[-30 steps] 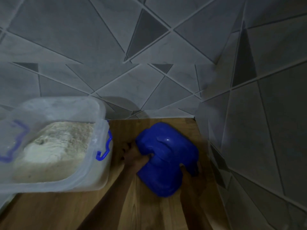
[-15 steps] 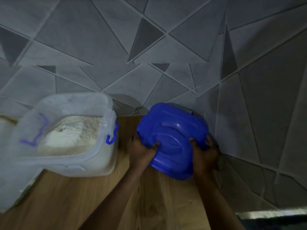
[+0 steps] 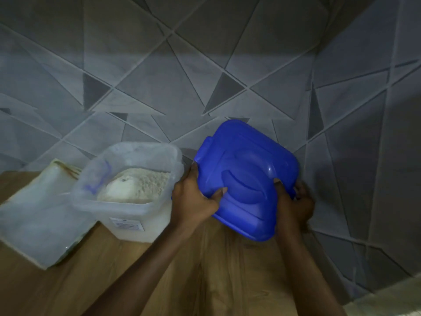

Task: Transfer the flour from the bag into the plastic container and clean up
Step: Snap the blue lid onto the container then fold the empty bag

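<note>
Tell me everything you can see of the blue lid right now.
The blue lid is glossy moulded plastic, squarish with rounded corners and a raised, recessed centre. It is held tilted above the wooden counter, top face toward the camera, right of the open container. The left hand and right hand grip opposite edges, thumbs on top.

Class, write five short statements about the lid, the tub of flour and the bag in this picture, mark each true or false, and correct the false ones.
1. Both hands, left hand and right hand, grip the blue lid. True.
2. The lid sits closed on the tub. False: the tub is open, and the lid is held to its right.
3. Flour lies inside the tub. True.
4. The bag stands right of the tub. False: it lies on its left.
5. The counter is tiled. False: wood.
</note>
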The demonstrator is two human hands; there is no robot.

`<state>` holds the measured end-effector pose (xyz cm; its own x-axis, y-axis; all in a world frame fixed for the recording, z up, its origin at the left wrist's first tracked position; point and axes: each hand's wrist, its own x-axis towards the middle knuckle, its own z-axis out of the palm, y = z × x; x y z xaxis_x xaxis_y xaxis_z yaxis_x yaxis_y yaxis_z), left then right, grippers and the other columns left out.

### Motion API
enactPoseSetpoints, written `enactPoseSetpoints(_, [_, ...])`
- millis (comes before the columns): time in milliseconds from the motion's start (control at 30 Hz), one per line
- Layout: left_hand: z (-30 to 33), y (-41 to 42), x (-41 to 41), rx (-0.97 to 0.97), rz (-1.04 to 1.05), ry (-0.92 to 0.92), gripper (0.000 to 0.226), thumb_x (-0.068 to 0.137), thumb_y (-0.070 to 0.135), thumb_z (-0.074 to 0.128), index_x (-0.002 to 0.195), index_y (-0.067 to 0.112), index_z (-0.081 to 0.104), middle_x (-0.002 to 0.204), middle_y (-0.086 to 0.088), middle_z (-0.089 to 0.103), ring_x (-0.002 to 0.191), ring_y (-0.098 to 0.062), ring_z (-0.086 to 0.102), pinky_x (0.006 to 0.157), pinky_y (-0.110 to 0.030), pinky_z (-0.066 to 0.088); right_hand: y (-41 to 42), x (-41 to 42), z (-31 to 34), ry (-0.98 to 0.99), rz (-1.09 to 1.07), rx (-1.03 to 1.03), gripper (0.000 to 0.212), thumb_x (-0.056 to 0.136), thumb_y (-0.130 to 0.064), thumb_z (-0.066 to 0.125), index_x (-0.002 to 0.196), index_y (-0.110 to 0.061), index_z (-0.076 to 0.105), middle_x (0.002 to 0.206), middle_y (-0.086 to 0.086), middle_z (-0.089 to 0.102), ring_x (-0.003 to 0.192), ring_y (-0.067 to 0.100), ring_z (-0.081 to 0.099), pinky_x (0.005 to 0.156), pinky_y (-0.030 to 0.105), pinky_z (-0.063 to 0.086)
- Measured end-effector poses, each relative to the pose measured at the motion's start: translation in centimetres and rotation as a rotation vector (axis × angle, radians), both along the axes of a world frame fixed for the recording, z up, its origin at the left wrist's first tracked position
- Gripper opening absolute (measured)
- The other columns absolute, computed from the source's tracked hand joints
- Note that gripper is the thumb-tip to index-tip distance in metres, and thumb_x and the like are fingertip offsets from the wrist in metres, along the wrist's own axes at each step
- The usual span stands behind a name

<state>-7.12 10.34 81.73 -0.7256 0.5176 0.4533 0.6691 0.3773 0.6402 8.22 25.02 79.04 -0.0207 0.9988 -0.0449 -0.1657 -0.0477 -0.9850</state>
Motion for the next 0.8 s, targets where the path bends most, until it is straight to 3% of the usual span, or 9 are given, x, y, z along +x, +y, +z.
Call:
enactPoseSetpoints(200, [2.0,-5.0,-3.3,0.105,0.099,-0.058,0.061,0.065,0.06,0.076,0.112,0.025,0.059,0.103,0.013,0.068,0.098,-0.011,0.067,0.081,-0.03,0.056,-2.4,-4.7,3.4,-0.069,0.205,0.128,0.054,0.072,-0.042,0.079,0.124,-0.033,0.065,0.107,-0.01,0.076,0.096,0.012,0.074,0.089,0.046,0.059])
enactPoseSetpoints(333, [2.9,-8.8,-6.5,0.115,0.192,-0.076,0.067,0.064,0.063,0.076,0.115,0.025,0.058,0.108,0.01,0.069,0.105,-0.015,0.066,0.086,-0.031,0.055,-4.8,-9.3,4.7,-0.12,0.317,0.17,0.043,0.073,-0.028,0.079,0.114,-0.023,0.069,0.101,-0.004,0.077,0.09,0.015,0.075,0.085,0.047,0.061])
enactPoseSetpoints(433, [3.4,-11.5,-9.2,0.115,0.242,-0.092,0.064,0.065,0.062,0.077,0.115,0.025,0.059,0.109,0.009,0.069,0.107,-0.017,0.064,0.087,-0.026,0.052,-6.8,-12.7,5.3,-0.149,0.357,0.177,0.05,0.064,-0.037,0.08,0.11,-0.021,0.068,0.1,-0.004,0.076,0.089,0.017,0.073,0.084,0.046,0.06])
enactPoseSetpoints(500, [3.3,-12.8,-10.8,0.11,0.249,-0.108,0.061,0.065,0.065,0.075,0.112,0.028,0.06,0.107,0.012,0.069,0.103,-0.015,0.066,0.088,-0.028,0.054,-7.9,-14.3,5.7,-0.155,0.384,0.178,0.042,0.065,-0.032,0.081,0.104,-0.022,0.067,0.099,-0.003,0.075,0.088,0.017,0.072,0.084,0.043,0.06])
enactPoseSetpoints(667, [2.4,-16.3,-14.7,0.114,0.278,-0.176,0.061,0.065,0.065,0.074,0.111,0.026,0.064,0.102,0.013,0.071,0.098,-0.012,0.068,0.085,-0.031,0.058,-10.8,-18.6,5.7,-0.186,0.463,0.19,0.05,0.057,-0.035,0.08,0.104,-0.02,0.07,0.095,-0.003,0.075,0.083,0.017,0.073,0.077,0.043,0.062])
enactPoseSetpoints(800, [1.4,-17.9,-16.4,0.083,0.309,-0.248,0.061,0.066,0.065,0.073,0.111,0.025,0.061,0.106,0.007,0.069,0.104,-0.02,0.065,0.088,-0.03,0.055,-12.4,-20.8,5.2,-0.196,0.532,0.121,0.035,0.069,-0.019,0.083,0.101,-0.021,0.069,0.096,-0.001,0.075,0.084,0.02,0.073,0.076,0.041,0.062])
